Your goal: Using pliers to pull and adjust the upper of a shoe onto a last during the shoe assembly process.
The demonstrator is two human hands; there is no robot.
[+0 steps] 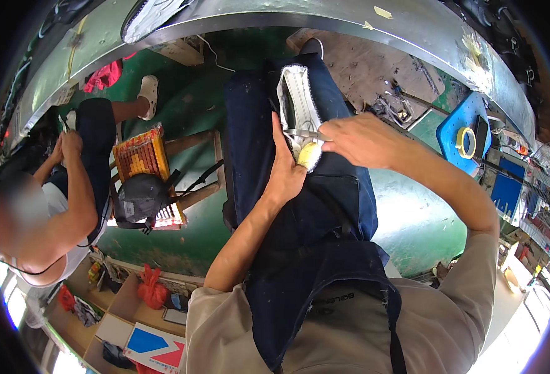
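A long white shoe upper [297, 93] with a dark, jagged rim lies along my lap, over the dark blue apron [325, 206]. Its end nearest me shows a rounded yellow piece [310, 154]. My left hand [284, 168] grips that near end from the left, fingers pointing away from me along its side. From the right, my right hand [356, 140] is closed around a slim grey metal tool [305, 133], which lies across the upper just beyond the yellow piece. The tool's exact kind is hard to make out.
A metal bench edge [250, 28] curves across the far side, with another shoe piece [153, 17] on it. At left a co-worker's hands [69, 140] hold something small. A black bag [143, 196] rests on a wooden seat. A blue stool [459, 134] at right carries a tape roll [465, 143].
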